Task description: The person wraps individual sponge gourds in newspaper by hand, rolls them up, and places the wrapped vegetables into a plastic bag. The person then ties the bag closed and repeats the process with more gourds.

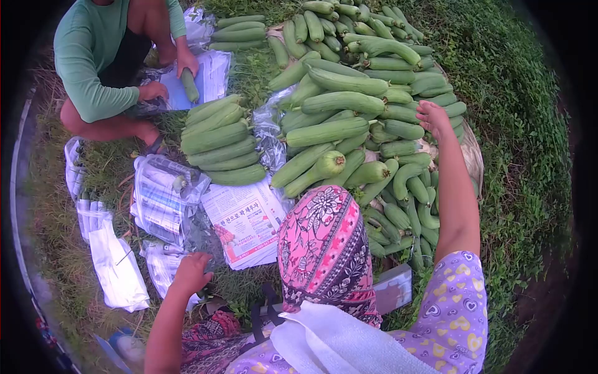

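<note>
Neither of my own hands shows. Just below me is a person in a patterned head cloth (324, 243) and purple heart-print shirt, to whom both nearby arms appear to belong. This person's right hand (436, 119) reaches over the right side of a heap of luffa gourds (339, 103), fingers apart and nothing visible in it. Their left hand (194, 271) hangs, fingers spread, beside plastic-wrapped bundles (165, 202). Across from them, a person in a green shirt (93, 62) crouches and holds a single luffa (189, 86) over wrapped paper.
Stacked luffas (218, 137) lie left of the heap, with newspaper sheets (246, 221) below them and crumpled clear plastic (268, 131) between. White packages (115, 268) lie on the grass at left. Dense green plants (504, 112) border the right side.
</note>
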{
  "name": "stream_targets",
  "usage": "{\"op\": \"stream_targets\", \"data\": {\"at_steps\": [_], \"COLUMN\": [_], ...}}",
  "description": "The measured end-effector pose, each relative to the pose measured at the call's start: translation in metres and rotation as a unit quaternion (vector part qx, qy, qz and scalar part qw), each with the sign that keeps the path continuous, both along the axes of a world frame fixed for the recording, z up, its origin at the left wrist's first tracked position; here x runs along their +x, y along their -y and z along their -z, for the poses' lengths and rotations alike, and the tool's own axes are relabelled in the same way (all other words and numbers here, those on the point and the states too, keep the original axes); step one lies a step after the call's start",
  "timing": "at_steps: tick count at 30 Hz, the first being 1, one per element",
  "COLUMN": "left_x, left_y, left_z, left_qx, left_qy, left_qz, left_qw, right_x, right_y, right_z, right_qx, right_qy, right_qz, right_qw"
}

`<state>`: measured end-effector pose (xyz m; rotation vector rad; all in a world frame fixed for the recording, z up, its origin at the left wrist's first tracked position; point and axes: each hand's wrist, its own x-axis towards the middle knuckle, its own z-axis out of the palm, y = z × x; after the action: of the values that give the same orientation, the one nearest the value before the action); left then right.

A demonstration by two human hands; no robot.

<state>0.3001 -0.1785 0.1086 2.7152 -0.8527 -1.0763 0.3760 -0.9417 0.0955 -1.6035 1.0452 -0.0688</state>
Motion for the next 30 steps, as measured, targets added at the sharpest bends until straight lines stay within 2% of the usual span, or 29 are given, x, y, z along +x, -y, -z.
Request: {"op": "stream_targets", "data": {"at_steps": [2,6,7,9,12,15,18,21,25,30], "left_x": [-0.009,-0.031,-0.038,-0.045,-0.058,-0.061,-0.057,-0.050,-0.044,-0.052], "left_y": [0.027,0.057,0.063,0.071,0.073,0.070,0.064,0.059,0.054,0.050], "left_z": [0.021,0.072,0.080,0.097,0.115,0.121,0.120,0.119,0.123,0.121], "left_qx": [0.000,0.004,0.009,0.017,0.020,0.018,0.027,0.041,0.020,-0.009], "left_qy": [-0.019,-0.049,-0.053,-0.057,-0.054,-0.075,-0.102,-0.117,-0.094,-0.086], "left_qz": [0.018,-0.001,-0.007,-0.016,-0.031,-0.054,-0.081,-0.115,-0.148,-0.178], "left_qw": [1.000,0.999,0.999,0.998,0.998,0.996,0.991,0.986,0.984,0.980], "right_x": [0.014,0.058,0.062,0.076,0.075,0.074,0.070,0.060,0.036,0.007], "right_y": [0.003,0.009,0.025,0.057,0.028,0.036,0.010,0.050,0.061,0.054], "right_z": [0.017,0.036,0.055,0.091,0.078,0.095,0.059,0.063,0.055,0.025], "right_qx": [-0.002,-0.146,-0.246,-0.431,-0.523,-0.533,-0.527,-0.501,-0.239,-0.139], "right_qy": [0.025,-0.022,-0.050,-0.107,-0.181,-0.214,-0.266,-0.174,-0.044,-0.150], "right_qz": [0.032,-0.030,-0.099,-0.233,-0.283,-0.279,-0.296,-0.372,-0.340,-0.201], "right_qw": [0.999,0.989,0.963,0.865,0.783,0.769,0.751,0.762,0.909,0.958]}}
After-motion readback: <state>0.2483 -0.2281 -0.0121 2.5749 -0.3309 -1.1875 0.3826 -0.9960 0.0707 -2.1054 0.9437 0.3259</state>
